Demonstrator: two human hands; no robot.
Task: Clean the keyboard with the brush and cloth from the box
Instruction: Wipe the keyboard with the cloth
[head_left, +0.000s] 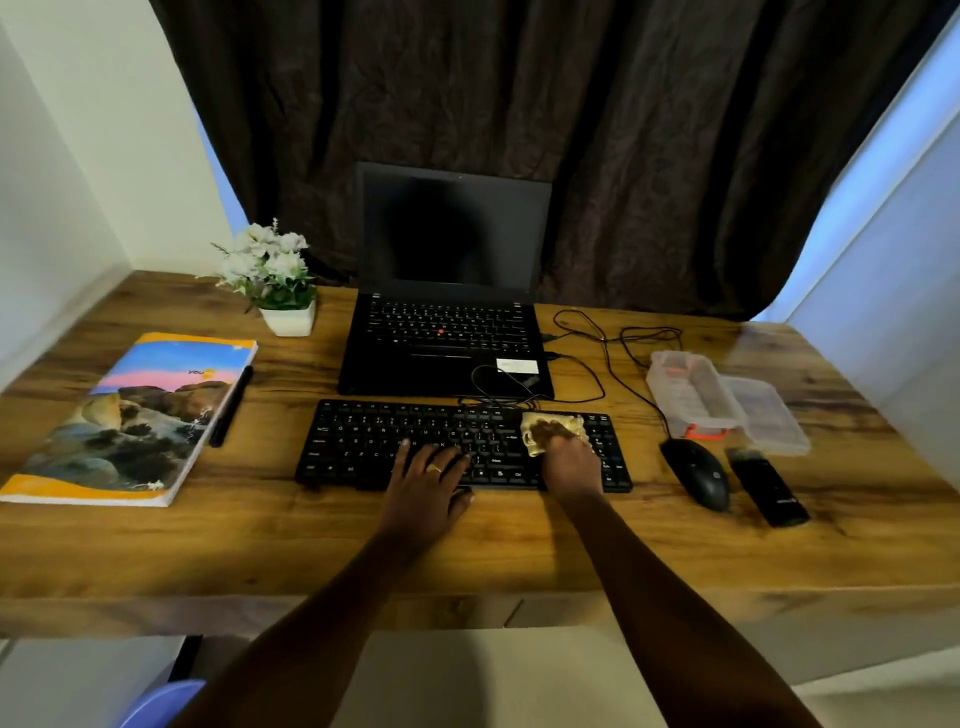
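A black keyboard lies on the wooden desk in front of the laptop. My left hand rests flat on its lower middle keys, fingers spread. My right hand presses a yellowish cloth onto the keyboard's right part, fingers over the cloth. The clear plastic box with an orange latch stands open at the right, its lid beside it. A black brush lies on the desk right of the mouse.
A black mouse sits between keyboard and brush, its cable looping behind. An open laptop stands behind the keyboard. At the left lie a notebook and pen; a flower pot is behind them.
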